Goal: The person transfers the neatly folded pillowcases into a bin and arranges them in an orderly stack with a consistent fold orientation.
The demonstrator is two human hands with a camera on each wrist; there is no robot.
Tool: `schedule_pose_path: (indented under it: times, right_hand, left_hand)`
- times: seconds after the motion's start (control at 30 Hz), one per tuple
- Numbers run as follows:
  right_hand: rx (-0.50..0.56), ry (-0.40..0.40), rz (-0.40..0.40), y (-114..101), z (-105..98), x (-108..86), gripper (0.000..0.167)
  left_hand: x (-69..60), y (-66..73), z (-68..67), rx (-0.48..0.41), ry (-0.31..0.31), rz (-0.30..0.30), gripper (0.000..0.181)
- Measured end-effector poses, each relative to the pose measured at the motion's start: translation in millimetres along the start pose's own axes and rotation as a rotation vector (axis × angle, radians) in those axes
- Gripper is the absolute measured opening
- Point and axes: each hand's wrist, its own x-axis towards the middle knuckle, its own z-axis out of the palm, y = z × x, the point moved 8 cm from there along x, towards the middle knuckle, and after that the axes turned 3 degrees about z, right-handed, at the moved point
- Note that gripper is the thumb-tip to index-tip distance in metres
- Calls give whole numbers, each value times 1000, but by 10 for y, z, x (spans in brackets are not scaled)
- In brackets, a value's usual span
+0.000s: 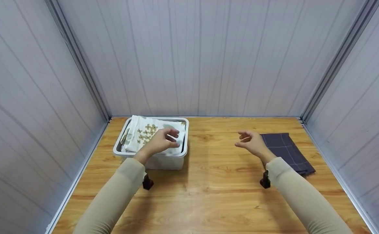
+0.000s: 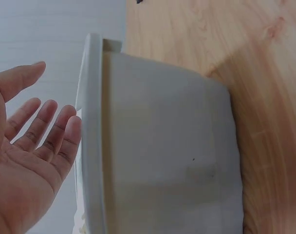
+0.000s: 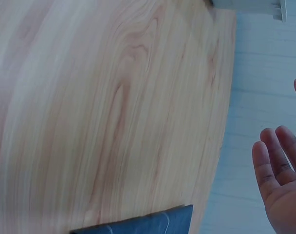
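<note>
In the head view my left hand (image 1: 159,141) hovers above a white plastic bin (image 1: 166,162), its fingers loosely bent with nothing between them. White cloth (image 1: 144,125) printed with gold flowers fills the bin up to its rim. The left wrist view has the bin's side wall (image 2: 162,136) beside my left hand (image 2: 36,146). On the right, a folded dark grey cloth (image 1: 285,149) with thin pale lines lies on the table. My right hand (image 1: 252,143), empty and relaxed, is over the table by that cloth's left edge; its fingers (image 3: 272,161) also show in the right wrist view.
The wooden table (image 1: 208,195) is bounded by pale panel walls at the back (image 1: 195,58), left and right. Metal strips run along the table's side edges. A small black device (image 1: 147,182) is strapped at each wrist.
</note>
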Motion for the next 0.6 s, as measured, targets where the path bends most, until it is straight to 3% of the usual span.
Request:
schedule_pose_path:
  times: [0.17,0.43,0.6]
  right_hand:
    - [-45,14,20,118,-97,-77,62]
    - [-140,29,29,307,-207,-172,67]
    - [-191,41,28,437,-268,-219,69]
  left_hand:
    - [-43,-4,89,29,-28,-2,56]
    - [-120,10,186,59,-80,58,61]
    - [-167,-34,257,58,-120,61,63]
